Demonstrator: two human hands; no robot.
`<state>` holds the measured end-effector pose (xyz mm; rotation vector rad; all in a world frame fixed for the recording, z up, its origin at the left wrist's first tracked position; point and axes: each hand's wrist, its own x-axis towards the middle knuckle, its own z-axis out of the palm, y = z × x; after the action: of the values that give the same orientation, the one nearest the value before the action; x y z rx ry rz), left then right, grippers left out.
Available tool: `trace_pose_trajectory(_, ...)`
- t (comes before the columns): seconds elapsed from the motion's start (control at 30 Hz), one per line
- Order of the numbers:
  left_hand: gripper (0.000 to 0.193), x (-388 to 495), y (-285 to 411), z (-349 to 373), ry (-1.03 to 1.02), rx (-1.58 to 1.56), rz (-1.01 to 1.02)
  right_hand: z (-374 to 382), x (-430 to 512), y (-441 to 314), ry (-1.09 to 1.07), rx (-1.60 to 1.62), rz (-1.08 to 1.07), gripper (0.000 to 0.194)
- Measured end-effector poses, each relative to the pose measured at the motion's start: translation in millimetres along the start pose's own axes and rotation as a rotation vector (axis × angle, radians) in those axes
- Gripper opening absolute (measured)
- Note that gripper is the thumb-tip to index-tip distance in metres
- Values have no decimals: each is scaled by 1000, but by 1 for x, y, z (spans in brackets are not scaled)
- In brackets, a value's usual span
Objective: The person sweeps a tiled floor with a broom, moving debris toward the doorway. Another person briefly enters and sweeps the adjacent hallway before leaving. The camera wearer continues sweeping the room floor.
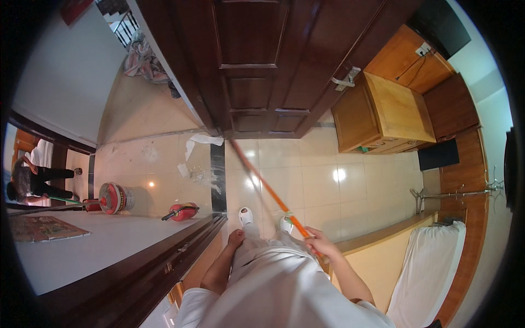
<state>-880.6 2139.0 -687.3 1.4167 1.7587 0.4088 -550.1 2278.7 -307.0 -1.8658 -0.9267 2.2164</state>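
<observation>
My right hand (pixel 322 242) is closed around the near end of an orange pole (pixel 268 188), which slants away over the tiled floor to the foot of the brown door (pixel 254 37). The pole's far end is near the door's hinge side; what it carries there I cannot make out. My left hand (pixel 236 238) hangs beside my left thigh with curled fingers and nothing visible in it. White paper scraps (pixel 205 140) and pale debris (pixel 201 175) lie by the dark threshold strip (pixel 218 172), left of the pole.
In the hallway at left stand a red fire extinguisher (pixel 183 211) and a bucket (pixel 117 198). Another person (pixel 37 176) holds a green pole in a far doorway. A wooden cabinet (pixel 377 115) and a metal coat stand (pixel 451 192) are at right; bundled cloth (pixel 143 59) lies beyond the door.
</observation>
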Motion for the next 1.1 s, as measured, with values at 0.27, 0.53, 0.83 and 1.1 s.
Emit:
trace_pose_trajectory(0.27, 22, 35, 51, 1, -17, -3, 6, -80, -78, 41, 420, 164, 84, 47)
trace_pose_trajectory(0.53, 16, 69, 163, 31, -104, -676, -26, -120, 40, 137, 615, 69, 140, 8)
trace_pose_trajectory(0.83, 22, 48, 208, 34, -230, -583, 13, -18, -7, 51, 291, -25, 154, 19)
trace_pose_trajectory(1.1, 30, 64, 181, -37, 8, 9, -180, 67, 70, 13, -169, 128, 213, 25)
